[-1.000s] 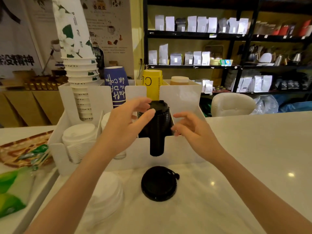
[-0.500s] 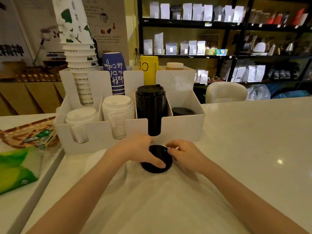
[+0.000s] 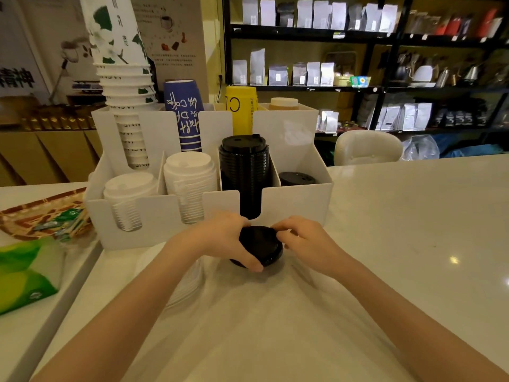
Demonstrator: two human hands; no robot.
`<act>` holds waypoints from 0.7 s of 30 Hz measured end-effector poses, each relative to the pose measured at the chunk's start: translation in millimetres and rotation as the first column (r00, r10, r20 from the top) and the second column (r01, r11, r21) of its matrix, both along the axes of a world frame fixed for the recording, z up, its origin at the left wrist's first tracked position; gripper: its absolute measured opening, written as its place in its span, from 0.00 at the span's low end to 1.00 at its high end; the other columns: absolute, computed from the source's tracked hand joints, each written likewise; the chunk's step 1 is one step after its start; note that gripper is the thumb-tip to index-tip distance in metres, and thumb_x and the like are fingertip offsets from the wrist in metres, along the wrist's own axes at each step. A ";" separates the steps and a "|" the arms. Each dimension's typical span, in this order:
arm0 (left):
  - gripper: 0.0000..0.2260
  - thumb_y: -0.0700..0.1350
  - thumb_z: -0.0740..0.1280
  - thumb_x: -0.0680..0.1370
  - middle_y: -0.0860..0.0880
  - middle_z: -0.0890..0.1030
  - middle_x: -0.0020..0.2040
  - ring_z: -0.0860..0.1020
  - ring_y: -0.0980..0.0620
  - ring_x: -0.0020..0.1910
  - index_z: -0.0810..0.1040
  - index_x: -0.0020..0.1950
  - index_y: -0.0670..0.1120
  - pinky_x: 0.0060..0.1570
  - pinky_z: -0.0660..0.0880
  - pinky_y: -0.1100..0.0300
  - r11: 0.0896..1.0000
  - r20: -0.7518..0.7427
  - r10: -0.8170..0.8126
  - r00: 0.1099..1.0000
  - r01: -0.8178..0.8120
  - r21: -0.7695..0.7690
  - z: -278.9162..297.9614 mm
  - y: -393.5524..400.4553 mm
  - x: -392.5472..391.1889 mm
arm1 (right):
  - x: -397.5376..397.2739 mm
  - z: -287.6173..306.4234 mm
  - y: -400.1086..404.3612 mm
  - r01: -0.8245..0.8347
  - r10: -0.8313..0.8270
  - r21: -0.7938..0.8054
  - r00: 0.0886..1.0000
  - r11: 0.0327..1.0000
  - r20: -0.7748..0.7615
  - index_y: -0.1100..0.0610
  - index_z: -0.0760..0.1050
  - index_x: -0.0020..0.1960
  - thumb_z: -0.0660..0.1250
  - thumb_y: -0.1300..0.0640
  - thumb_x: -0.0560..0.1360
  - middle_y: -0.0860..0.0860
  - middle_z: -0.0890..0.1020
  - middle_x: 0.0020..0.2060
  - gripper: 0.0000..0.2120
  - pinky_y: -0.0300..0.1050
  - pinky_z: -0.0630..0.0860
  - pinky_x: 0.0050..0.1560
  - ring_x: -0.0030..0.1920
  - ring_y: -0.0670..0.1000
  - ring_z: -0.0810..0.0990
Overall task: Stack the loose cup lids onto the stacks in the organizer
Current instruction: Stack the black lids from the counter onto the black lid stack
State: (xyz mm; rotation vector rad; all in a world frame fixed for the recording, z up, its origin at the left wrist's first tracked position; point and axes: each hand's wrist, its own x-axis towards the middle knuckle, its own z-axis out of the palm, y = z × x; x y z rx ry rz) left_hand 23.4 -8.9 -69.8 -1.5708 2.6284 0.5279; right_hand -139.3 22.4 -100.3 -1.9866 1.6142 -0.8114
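— The lids?
— One tall stack (image 3: pixel 244 172) black, two stacks white (image 3: pixel 190 179), the organizer (image 3: pixel 297 199) white.
— Cups?
— Blue with white lettering (image 3: pixel 184 114), plain yellow (image 3: pixel 241 111), white with green leaves (image 3: pixel 118 51).

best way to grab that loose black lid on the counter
Pinch the black lid by its rim, one hand on each side, coming from above. It lies flat on the counter, so only the thin round edge offers a grip. The left hand and right hand already flank it that way, just in front of the organizer.
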 end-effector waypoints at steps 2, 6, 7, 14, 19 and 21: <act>0.31 0.59 0.72 0.62 0.50 0.78 0.55 0.75 0.50 0.53 0.71 0.61 0.49 0.53 0.74 0.56 1.000 -0.058 -0.005 0.998 0.005 -0.006 13.3 3.9 4.5 | 0.3 9.2 1.3 0.013 -0.010 -0.055 0.999 0.998 0.041 0.58 0.77 0.56 0.57 0.60 0.75 0.54 0.79 0.50 0.14 0.44 0.71 0.53 0.47 0.49 0.74; 0.35 0.56 0.74 0.63 0.50 0.75 0.62 0.73 0.52 0.59 0.67 0.66 0.50 0.59 0.73 0.56 0.999 -0.220 0.012 0.975 -0.021 -0.035 38.4 12.4 18.3 | 5.0 26.6 3.0 -0.010 0.021 -0.134 0.997 0.991 0.079 0.57 0.77 0.55 0.57 0.59 0.76 0.51 0.78 0.45 0.13 0.42 0.72 0.46 0.43 0.49 0.75; 0.36 0.56 0.74 0.63 0.51 0.74 0.62 0.73 0.52 0.59 0.65 0.67 0.50 0.60 0.72 0.56 0.998 -0.260 0.022 0.965 -0.034 -0.044 43.5 13.9 21.5 | 5.9 31.7 2.8 -0.017 0.032 -0.156 0.995 0.988 0.093 0.57 0.77 0.56 0.57 0.59 0.76 0.51 0.78 0.45 0.13 0.40 0.71 0.45 0.42 0.48 0.75; 0.38 0.58 0.74 0.59 0.53 0.76 0.60 0.73 0.57 0.57 0.67 0.67 0.52 0.55 0.71 0.62 0.972 -0.540 0.021 0.841 -0.144 -0.187 61.2 12.6 30.4 | 3.8 68.4 -12.9 -0.002 0.051 -0.332 0.989 0.943 0.141 0.56 0.78 0.54 0.57 0.58 0.76 0.45 0.76 0.39 0.13 0.34 0.70 0.42 0.41 0.43 0.75; 0.38 0.61 0.70 0.55 0.55 0.77 0.57 0.74 0.58 0.57 0.69 0.65 0.54 0.53 0.72 0.68 0.932 -0.670 -0.065 0.740 -0.195 -0.306 68.4 2.9 21.8 | 1.8 82.8 -33.8 0.034 0.059 -0.382 0.972 0.924 0.228 0.57 0.77 0.54 0.56 0.58 0.76 0.50 0.79 0.45 0.13 0.37 0.73 0.49 0.47 0.45 0.76; 0.38 0.61 0.70 0.56 0.54 0.76 0.59 0.74 0.57 0.58 0.68 0.65 0.53 0.53 0.71 0.67 0.918 -0.699 -0.085 0.710 -0.217 -0.333 72.7 -5.4 17.7 | 0.8 88.8 -42.5 0.049 0.057 -0.412 0.969 0.910 0.241 0.55 0.78 0.52 0.56 0.59 0.76 0.46 0.78 0.41 0.12 0.30 0.69 0.46 0.44 0.40 0.74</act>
